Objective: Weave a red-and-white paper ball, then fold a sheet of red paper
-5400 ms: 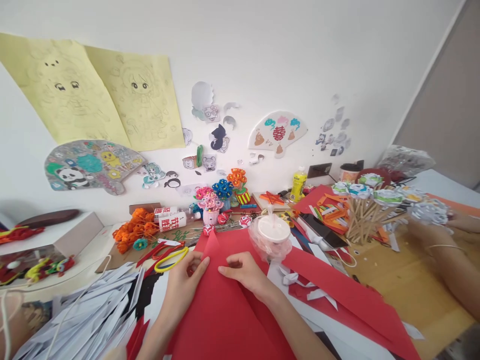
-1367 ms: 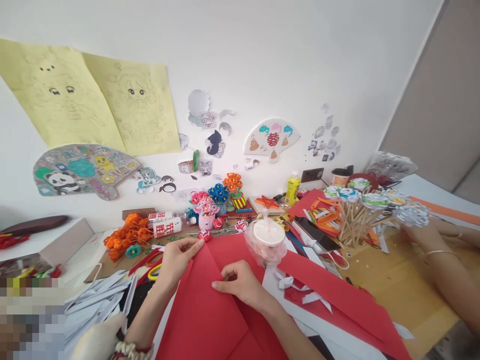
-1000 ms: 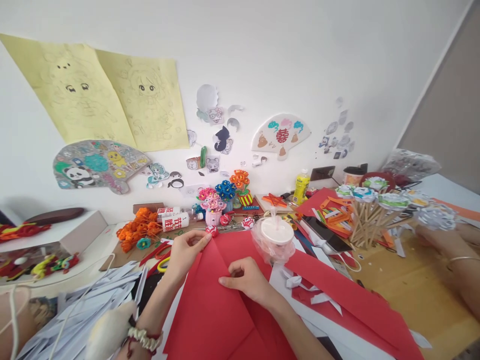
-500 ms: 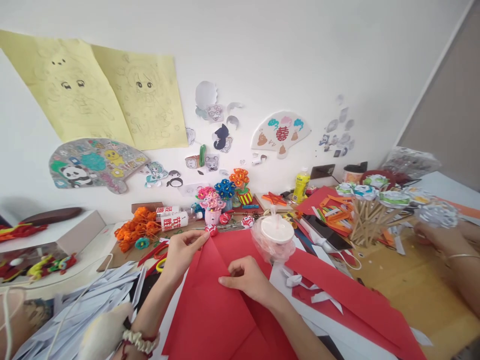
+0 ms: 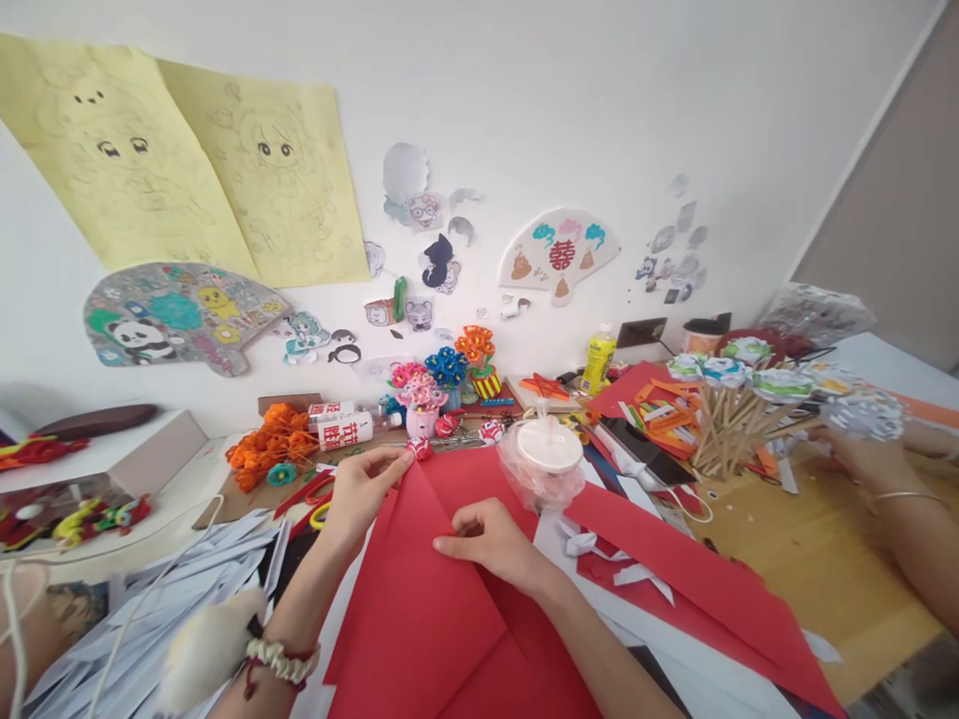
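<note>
Head view, and closest in we have the left wrist with its beaded bracelet (image 5: 281, 661) and a fluffy white pom-pom (image 5: 202, 649) beside it. Spread across the near table is the red paper (image 5: 420, 619), folded into a long pointed flap. Its long axis runs from the person away towards the wall, leaning a touch left, and the sharp tip points at the far clutter.

The right hand (image 5: 490, 544) sits on the middle of the sheet, fingers half curled and clasping nothing, with the index fingertip pressed on the fold and aimed left. The left hand (image 5: 364, 489) is further up, thumb and fingertips pinched together on the very tip of the red flap.

Off to the left is a heap of white paper strips (image 5: 150, 599), and to the right a second red sheet (image 5: 696, 589). Scissors (image 5: 315, 499) with red and yellow handles lie just beside the left hand. Just beyond the right hand stands a lidded cup (image 5: 540, 461) in a clear bag.

Further back come orange paper flowers (image 5: 270, 454), a white bottle (image 5: 345, 431) on its side, little pots of paper blooms (image 5: 442, 374) and a yellow bottle (image 5: 599, 361). On the far right, another person's hand (image 5: 861, 459) holds a white paper flower (image 5: 861, 414), near a bunch of flower sticks (image 5: 738, 399).

On the wall hang yellow drawings (image 5: 202, 170), a panda fan (image 5: 180, 315) and a white fan (image 5: 558, 255)
</note>
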`<state>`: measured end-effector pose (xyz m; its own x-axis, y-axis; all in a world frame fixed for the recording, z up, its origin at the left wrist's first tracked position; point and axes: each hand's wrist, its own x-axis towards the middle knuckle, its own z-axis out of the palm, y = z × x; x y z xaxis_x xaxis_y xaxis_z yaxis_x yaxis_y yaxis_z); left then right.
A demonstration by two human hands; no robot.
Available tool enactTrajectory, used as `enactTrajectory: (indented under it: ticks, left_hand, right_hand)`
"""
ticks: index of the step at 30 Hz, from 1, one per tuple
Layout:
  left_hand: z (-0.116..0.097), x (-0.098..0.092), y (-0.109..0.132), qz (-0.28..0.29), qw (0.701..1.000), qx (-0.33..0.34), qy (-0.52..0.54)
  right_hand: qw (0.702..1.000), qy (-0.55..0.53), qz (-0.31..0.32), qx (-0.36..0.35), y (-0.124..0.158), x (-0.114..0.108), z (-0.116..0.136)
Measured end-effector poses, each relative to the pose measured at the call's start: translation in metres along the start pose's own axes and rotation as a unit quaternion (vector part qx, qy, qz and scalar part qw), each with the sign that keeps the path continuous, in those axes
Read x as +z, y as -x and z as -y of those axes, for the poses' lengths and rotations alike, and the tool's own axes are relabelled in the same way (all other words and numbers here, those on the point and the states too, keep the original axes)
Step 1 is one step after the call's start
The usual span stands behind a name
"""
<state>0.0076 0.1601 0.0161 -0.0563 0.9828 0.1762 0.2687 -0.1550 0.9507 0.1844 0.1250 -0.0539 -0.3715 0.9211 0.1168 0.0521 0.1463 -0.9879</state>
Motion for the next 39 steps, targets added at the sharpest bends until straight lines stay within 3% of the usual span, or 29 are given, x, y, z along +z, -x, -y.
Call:
enactTrajectory:
  ticks: [17, 39]
  left_hand:
    - [0.0048, 0.0026, -0.0021, -0.017, 1.000, -0.008, -0.004]
    - [0.0082, -0.0046, -0.0024, 0.007, 0.999, -0.013, 0.028]
  right_hand:
    - [1.000, -0.010, -0.004, 0.010, -0.0006, 0.0004, -0.0057]
    - [1.000, -0.006, -0.016, -0.002, 0.0007, -0.0020, -0.0024]
